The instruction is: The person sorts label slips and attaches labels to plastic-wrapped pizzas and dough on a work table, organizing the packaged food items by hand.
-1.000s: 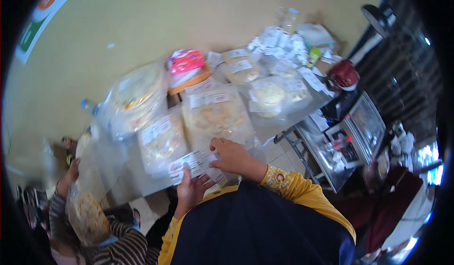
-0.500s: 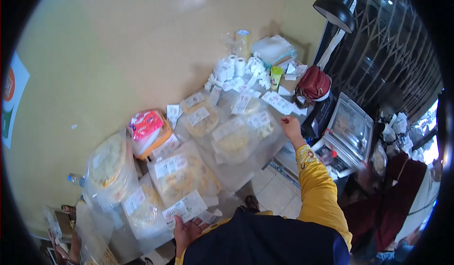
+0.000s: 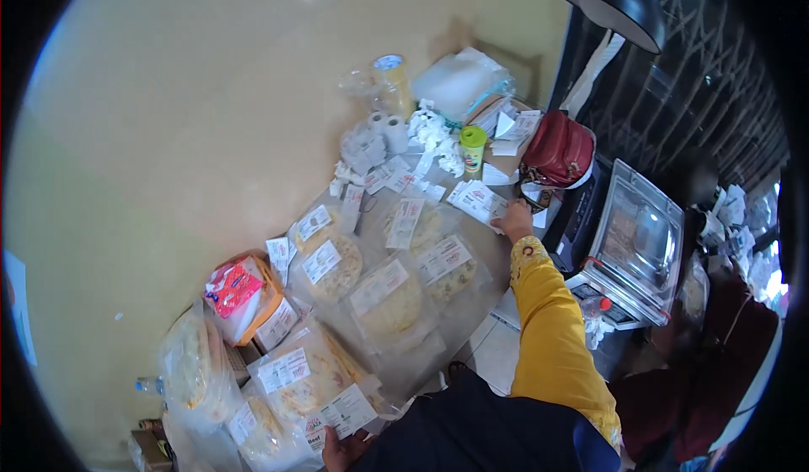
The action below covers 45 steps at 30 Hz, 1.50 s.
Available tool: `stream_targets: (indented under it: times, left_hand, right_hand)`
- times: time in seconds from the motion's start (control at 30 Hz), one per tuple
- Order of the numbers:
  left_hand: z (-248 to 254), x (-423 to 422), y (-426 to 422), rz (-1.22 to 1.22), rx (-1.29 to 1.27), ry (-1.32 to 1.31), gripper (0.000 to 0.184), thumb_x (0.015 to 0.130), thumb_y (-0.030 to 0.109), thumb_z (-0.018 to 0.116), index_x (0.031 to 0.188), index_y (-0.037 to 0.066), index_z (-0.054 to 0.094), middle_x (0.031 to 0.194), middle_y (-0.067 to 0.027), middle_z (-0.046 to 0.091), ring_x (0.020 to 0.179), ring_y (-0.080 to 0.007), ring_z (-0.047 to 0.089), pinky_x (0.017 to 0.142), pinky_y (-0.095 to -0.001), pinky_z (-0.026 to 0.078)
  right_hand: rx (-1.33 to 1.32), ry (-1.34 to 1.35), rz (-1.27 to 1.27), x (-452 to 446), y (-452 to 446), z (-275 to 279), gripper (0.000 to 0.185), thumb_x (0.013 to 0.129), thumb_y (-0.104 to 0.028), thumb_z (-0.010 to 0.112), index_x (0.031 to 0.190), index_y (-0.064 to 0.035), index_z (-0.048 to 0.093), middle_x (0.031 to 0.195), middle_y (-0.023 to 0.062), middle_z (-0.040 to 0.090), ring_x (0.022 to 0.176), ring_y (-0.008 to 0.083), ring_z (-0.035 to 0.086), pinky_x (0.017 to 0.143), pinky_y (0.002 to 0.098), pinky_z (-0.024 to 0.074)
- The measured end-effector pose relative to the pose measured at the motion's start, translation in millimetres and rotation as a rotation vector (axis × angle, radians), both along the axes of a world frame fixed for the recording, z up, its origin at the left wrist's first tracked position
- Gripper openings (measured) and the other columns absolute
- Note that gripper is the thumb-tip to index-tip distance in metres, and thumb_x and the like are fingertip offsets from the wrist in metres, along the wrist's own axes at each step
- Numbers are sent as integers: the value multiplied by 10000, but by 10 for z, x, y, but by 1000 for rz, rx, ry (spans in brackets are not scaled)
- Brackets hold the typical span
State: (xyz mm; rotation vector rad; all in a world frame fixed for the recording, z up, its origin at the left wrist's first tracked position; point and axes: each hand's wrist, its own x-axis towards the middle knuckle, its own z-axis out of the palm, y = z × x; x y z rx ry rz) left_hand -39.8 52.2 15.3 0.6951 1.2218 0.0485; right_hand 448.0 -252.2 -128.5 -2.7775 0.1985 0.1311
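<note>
My left hand, low in the view, is closed on a white printed label that reads "Beef". The label hangs over bagged, round, pizza-like bread. At the right end of the table, my right hand has its fingers closed at the edge of a pile of printed labels. Just left of that hand lie more bagged rounds, one under a label and a paler one. Further left, two smaller labels sit on another bag.
A tall stack of bagged rounds stands at the left beside an orange container. Paper rolls, a green-lidded canister and a red bag line the back. A clear-lidded machine sits at the right, under a black lamp.
My right hand has moved from above the table's right side onto the label pile. My left hand still holds its label. The camera view has shifted.
</note>
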Motion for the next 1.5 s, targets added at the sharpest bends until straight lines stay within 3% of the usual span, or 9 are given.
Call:
stream_targets:
  times: [0.27,0.33,0.63,0.77,1.07,1.2,1.27,1.4,1.5]
  left_hand:
    - [218,726,-155,-92,-30,35,707,827,497,491,1252,-47,332,1259,-240,379,1122,-372,385,955,-482,313]
    - [224,812,-161,-147,-24,30,709,826,498,492,1253,-45,332,1259,-239,381,1124,-371,385,956,-481,312]
    - [226,931,-233,-262,-5,27,714,823,502,497,1260,-39,333,1259,-234,388,1132,-367,388,962,-477,307]
    - [232,873,-227,-283,-8,13,717,821,504,499,1263,-36,334,1259,-232,392,1136,-365,390,965,-475,305]
    - [178,449,-58,-288,-103,-81,723,817,508,504,1269,-30,335,1260,-228,400,1144,-361,393,972,-471,300]
    - [23,-59,149,-257,-412,-207,726,815,510,506,1272,-27,336,1260,-226,403,1148,-359,394,974,-469,298]
    - [1,-234,109,-259,-232,-420,605,856,463,436,1274,35,352,1248,-179,439,1113,-351,440,913,-499,345]
    - [137,-428,98,-225,-9,-589,462,896,364,401,1246,63,393,1216,-136,486,1050,-340,497,881,-507,391]
    - [-2,-692,256,-141,-34,-565,440,903,340,430,1217,33,409,1170,-149,510,1030,-322,510,893,-466,409]
  right_hand:
    - [72,-64,-68,271,-120,-442,735,481,-284,821,1070,-22,466,1089,185,518,1050,333,492,883,391,425]
    - [212,-7,-132,99,-126,-95,811,472,-245,835,1116,-12,401,1109,186,506,1063,332,482,886,387,426]
    - [307,-165,-185,97,-179,-322,199,693,-120,598,861,-22,636,960,189,587,954,341,546,831,387,454]
    - [323,-95,-219,-56,-258,-149,192,715,-147,610,896,-114,662,950,157,606,937,322,567,823,409,461]
    - [344,-181,-236,-209,-309,-42,177,787,-127,513,893,-38,622,935,186,614,855,336,603,753,413,489]
    - [190,-299,-45,-414,-225,342,215,777,-187,526,781,-1,632,847,183,623,788,323,613,710,424,487]
    - [252,-423,30,-538,-93,542,215,711,-211,607,757,-2,630,737,193,615,713,337,604,687,408,487]
    - [610,-404,292,-1215,431,1275,301,619,-233,740,603,-30,518,516,51,452,504,130,409,477,336,356]
    - [811,-140,592,-1923,1082,1811,143,686,-109,689,702,-37,566,643,-47,511,599,72,420,521,278,352]
